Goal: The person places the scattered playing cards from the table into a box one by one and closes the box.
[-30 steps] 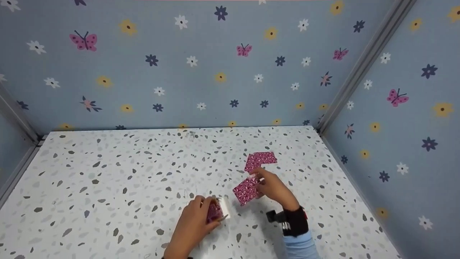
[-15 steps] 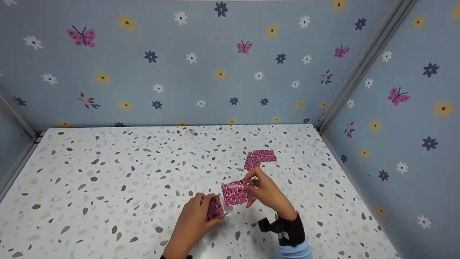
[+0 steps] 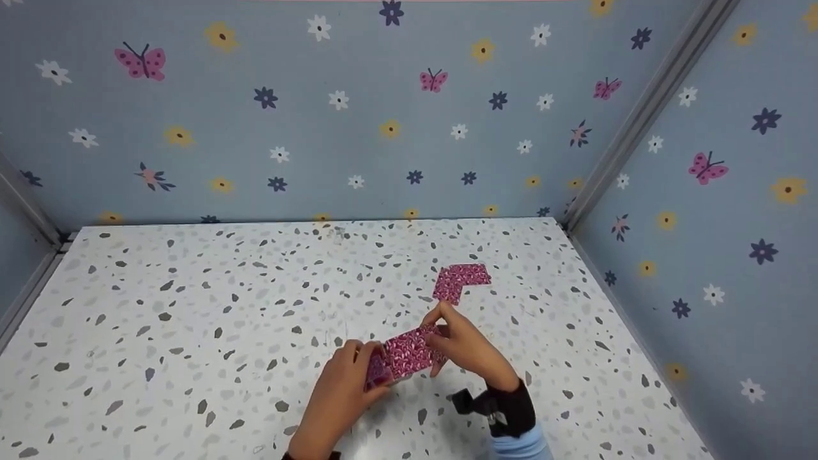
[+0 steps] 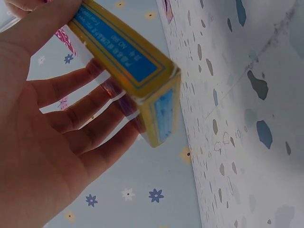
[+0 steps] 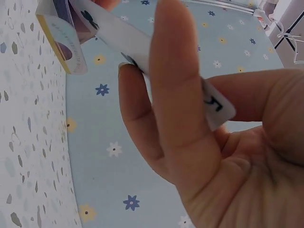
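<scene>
My left hand point(image 3: 337, 388) grips a card box point(image 3: 377, 372) above the table. In the left wrist view the card box point(image 4: 135, 61) shows yellow edges and blue printed panels. My right hand point(image 3: 471, 348) pinches a pink-patterned playing card point(image 3: 408, 352) by its right end. The far end of that card meets the box's open end; how far inside it sits is hidden. The right wrist view shows the white face of the playing card point(image 5: 118, 40), with a dark number at its corner. Two more pink-backed cards point(image 3: 471, 274) lie touching on the table beyond my right hand.
The white speckled table point(image 3: 192, 306) spreads out around both hands. A blue wall point(image 3: 319, 128) with flowers and butterflies stands behind it, and another patterned wall point(image 3: 716, 223) rises on the right. A black wrist strap point(image 3: 514, 409) is on the right arm.
My right hand has moved left and slightly down, carrying the playing card from beside the box to its open end. The left hand stays nearly still, holding the box.
</scene>
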Available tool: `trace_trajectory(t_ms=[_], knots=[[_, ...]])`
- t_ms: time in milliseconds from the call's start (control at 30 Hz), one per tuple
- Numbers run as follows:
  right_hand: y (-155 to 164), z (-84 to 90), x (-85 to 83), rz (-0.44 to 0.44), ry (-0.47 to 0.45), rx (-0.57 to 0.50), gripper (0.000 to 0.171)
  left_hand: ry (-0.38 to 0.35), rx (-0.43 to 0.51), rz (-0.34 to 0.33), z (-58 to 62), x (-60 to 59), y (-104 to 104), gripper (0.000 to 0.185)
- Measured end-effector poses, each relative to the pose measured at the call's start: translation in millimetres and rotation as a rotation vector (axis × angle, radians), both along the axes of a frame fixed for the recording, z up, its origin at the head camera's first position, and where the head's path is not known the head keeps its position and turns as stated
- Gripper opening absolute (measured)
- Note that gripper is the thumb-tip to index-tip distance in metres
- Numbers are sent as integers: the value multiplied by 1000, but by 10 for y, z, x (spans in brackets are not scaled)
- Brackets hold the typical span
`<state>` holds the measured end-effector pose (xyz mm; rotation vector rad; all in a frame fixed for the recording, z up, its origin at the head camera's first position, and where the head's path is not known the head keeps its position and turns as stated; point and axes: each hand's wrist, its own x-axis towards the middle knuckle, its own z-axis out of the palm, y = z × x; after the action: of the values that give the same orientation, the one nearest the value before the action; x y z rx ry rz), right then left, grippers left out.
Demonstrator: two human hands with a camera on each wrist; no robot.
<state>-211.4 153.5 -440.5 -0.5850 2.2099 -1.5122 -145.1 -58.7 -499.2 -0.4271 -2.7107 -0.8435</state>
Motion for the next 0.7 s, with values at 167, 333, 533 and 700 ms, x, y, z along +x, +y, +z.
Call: trace_trajectory(t_ms=[167, 333, 533, 700], knots=[[-40, -29, 1, 9, -19, 13, 18, -7, 4, -18, 1, -2, 9, 68], [-79, -71, 5, 28, 16, 24, 22, 11, -3, -21, -7, -4, 16, 68], [-80, -94, 22, 81, 136, 115, 29, 38, -1, -12, -6, 1, 17, 67], [-134, -73, 43, 92, 175, 132, 31, 28, -8, -14, 3, -4, 20, 68]])
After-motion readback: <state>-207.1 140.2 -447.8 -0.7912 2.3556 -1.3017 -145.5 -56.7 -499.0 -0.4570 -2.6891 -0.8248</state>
